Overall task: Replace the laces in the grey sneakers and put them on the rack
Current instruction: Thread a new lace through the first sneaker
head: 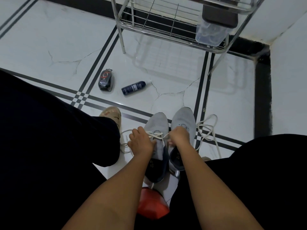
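Two grey sneakers stand side by side on the tiled floor between my knees. The left sneaker (157, 123) has a cream lace (155, 135) crossing its lower eyelets. My left hand (141, 141) grips the lace at the shoe's left side, and its loose end trails left over the floor. My right hand (178, 136) pinches the lace's other end between the two shoes. The right sneaker (183, 118) has no lace threaded that I can see. A second loose cream lace (206, 128) lies coiled on the floor to its right. The metal shoe rack (166, 27) stands ahead.
A dark spray bottle (133, 87) and a black shoe-polish sponge (106, 80) lie on the floor ahead. A clear plastic box (210, 34) and a dark object sit on the rack's lower shelf. My sandalled foot (112, 114) is at the left, an orange stool (152, 205) below me.
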Tool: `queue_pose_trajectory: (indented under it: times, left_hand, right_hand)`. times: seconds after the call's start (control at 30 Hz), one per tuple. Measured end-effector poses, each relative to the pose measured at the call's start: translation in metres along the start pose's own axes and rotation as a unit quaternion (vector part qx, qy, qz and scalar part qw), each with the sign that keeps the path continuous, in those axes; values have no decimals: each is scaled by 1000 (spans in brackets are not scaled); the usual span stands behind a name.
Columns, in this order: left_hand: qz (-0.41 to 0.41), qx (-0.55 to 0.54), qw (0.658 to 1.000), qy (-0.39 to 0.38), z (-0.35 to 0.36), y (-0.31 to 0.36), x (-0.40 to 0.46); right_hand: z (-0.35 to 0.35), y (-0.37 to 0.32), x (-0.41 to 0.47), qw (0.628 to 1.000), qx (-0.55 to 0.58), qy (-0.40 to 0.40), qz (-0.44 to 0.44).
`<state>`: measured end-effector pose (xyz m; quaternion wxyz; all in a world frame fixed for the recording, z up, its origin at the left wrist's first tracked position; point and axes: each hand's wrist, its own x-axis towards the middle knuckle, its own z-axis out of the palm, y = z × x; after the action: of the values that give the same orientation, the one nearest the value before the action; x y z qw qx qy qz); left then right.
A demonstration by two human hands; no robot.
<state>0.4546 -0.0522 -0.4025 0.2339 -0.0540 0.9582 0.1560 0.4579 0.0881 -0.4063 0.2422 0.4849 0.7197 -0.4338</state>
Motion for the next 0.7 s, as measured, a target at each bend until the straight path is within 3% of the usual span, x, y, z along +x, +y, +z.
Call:
queue_pose_trajectory:
  times: [0.07,0.1,0.17,0.2,0.23,0.3,0.33,0.4,0.43,0.47,0.53,0.7]
  left_hand:
    - [-38,-61,997,-21,-6,-3,-3]
    - [-54,-86,994,-31,-7,-4,-4]
    - [-76,-111,989,-58,-9,-6,-6]
    - [-81,-108,988,-72,-10,-7,-7]
    - [-84,-100,988,-85,-11,-8,-8]
    - [-84,-80,987,-112,-11,-9,-9]
    - [-81,-73,986,-125,-12,-8,-9]
    - [-75,-59,985,-143,-12,-7,-9]
    - [-72,-54,985,-148,-12,-7,-8]
    - [-69,-50,985,-150,-12,-8,-7]
    - [-61,-45,986,-148,-13,-10,-6]
    - [-38,-34,987,-151,-12,-13,-4]
  right_hand:
    - [-30,-16,-7,981,178,58,40]
    - [-51,-23,-9,941,319,98,56]
    - [-92,-41,-21,777,592,210,49]
    - [-109,-48,-33,725,624,290,15]
    - [-117,-55,-44,723,586,364,-38]
    - [-115,-63,-60,785,413,441,-139]
    - [-101,-62,-61,838,312,411,-179]
    - [-62,-49,-50,946,60,222,-226]
    - [-40,-37,-41,965,-66,116,-224]
    - [-20,-24,-35,960,-171,45,-215]
    - [4,-4,-28,937,-285,-12,-201]
    - [-8,-11,-19,943,-284,-21,-169]
